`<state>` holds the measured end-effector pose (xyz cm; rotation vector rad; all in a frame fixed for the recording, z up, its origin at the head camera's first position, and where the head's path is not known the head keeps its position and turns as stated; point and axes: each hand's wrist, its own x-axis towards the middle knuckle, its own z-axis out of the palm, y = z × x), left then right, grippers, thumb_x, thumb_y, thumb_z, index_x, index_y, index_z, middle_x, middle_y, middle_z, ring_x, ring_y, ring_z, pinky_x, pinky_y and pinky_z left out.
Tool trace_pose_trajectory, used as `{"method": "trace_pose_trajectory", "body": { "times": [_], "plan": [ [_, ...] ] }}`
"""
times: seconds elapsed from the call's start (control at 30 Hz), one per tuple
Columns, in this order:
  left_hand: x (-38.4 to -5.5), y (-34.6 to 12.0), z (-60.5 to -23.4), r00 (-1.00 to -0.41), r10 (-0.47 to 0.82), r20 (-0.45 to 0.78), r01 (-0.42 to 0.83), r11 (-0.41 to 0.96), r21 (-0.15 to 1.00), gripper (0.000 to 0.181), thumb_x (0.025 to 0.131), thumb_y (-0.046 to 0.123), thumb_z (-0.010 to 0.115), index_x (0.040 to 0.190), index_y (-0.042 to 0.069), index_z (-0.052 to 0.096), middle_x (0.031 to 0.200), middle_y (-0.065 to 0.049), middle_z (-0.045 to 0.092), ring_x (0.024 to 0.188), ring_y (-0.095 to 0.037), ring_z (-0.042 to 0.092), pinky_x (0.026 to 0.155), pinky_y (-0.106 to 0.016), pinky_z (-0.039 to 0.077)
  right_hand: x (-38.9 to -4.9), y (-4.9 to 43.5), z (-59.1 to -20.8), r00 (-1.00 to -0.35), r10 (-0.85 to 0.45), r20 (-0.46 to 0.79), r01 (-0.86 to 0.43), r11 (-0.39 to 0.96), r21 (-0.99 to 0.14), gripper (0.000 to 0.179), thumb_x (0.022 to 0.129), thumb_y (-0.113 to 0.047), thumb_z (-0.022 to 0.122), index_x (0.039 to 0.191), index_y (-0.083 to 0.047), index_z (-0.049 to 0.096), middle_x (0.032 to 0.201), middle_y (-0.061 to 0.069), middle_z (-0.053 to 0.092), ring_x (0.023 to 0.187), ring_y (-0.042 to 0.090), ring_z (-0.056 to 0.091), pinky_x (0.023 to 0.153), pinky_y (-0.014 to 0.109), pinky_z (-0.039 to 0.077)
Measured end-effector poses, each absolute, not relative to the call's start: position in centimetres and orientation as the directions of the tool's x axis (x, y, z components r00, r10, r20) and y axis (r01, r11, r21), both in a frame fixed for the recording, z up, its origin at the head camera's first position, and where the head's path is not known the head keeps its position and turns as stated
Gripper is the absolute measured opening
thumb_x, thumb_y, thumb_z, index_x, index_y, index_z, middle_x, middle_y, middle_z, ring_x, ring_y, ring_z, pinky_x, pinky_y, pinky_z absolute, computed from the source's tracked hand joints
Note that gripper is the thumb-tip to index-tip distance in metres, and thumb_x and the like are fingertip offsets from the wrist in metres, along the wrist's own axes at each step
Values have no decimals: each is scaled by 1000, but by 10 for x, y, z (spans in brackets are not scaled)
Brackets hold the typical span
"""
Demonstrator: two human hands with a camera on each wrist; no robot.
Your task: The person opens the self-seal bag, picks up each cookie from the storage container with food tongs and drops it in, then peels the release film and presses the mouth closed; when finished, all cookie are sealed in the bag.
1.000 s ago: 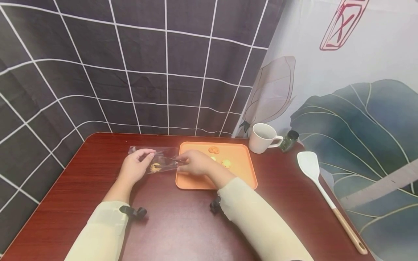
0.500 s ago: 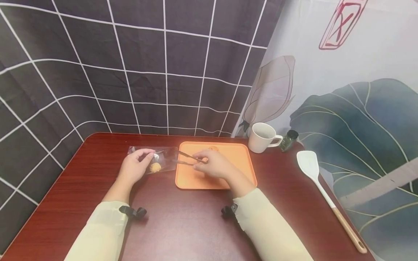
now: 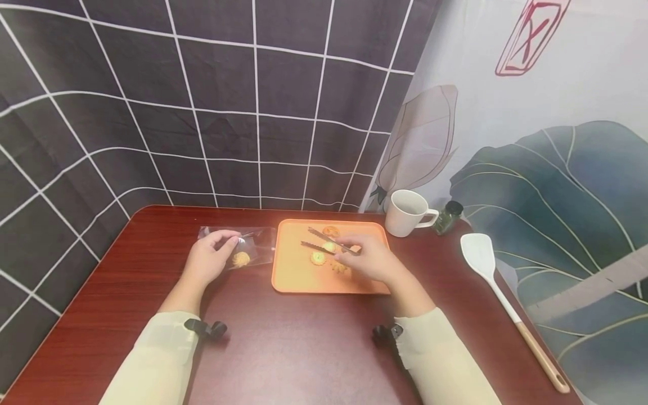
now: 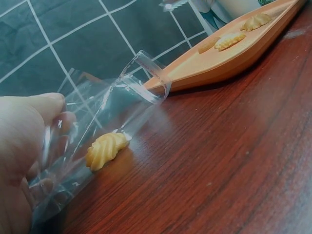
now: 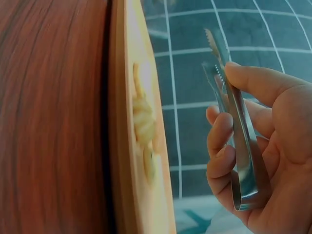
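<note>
My left hand (image 3: 210,259) holds a clear plastic bag (image 3: 260,241) on the left of the table, its thumb and fingers pinching the film. One ridged golden cookie (image 4: 105,150) lies inside the bag, whose mouth faces the orange tray (image 3: 293,277). Over that tray, my right hand (image 3: 368,257) grips metal tongs (image 5: 245,146) between thumb and fingers. The serrated tips of the tongs stand apart with nothing between them. Several cookies (image 3: 318,258) lie on the tray below, partly covered by the tongs and hand in the head view.
Behind the tray's right corner stands a white mug (image 3: 403,216), with a small dark-lidded jar (image 3: 448,219) beside it. A white spatula (image 3: 478,256) with a wooden handle lies along the table's right edge. A gridded dark curtain (image 3: 217,112) hangs behind the table.
My right hand has drawn the tongs out of the bag and moved right, over the tray. The cookie stays behind in the bag. My left hand keeps its place.
</note>
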<state>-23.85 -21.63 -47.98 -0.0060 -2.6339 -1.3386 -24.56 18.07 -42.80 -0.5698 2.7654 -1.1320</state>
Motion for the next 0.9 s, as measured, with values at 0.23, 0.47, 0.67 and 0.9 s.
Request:
{"method": "trace_pose_trajectory", "body": {
  "times": [0.23,0.47,0.67,0.9],
  "plan": [
    [-239,-217,-481,-981,-78,176,98,586,804,33,109,34,63,128,12,76,126,-16,78,119,-38,70,106,-57,52,-241,212,-432,-957,-286,42,-244,722,-648,47,93,-38,81,136,-20,74,130,6,78,84,13,70,81,34,57],
    [-239,-217,-482,-980,-81,184,101,592,799,31,108,34,64,127,12,76,124,-16,79,117,-38,72,104,-56,53,-241,238,-441,-975,-223,19,-182,741,-646,48,92,-37,84,135,-17,75,123,7,80,92,20,66,83,34,53],
    [-238,-217,-481,-979,-84,185,101,585,805,32,108,35,64,127,12,76,124,-16,79,117,-37,72,104,-54,53,-241,254,-447,-980,-200,16,-165,758,-632,46,92,-33,84,133,-13,75,124,10,79,104,25,68,94,41,53],
    [-238,-217,-481,-979,-85,183,99,584,806,33,108,35,63,128,12,76,123,-16,79,117,-37,72,105,-55,53,-240,264,-450,-981,-196,2,-155,769,-620,45,93,-29,83,132,-9,75,127,13,78,117,30,70,107,52,53]
  ]
}}
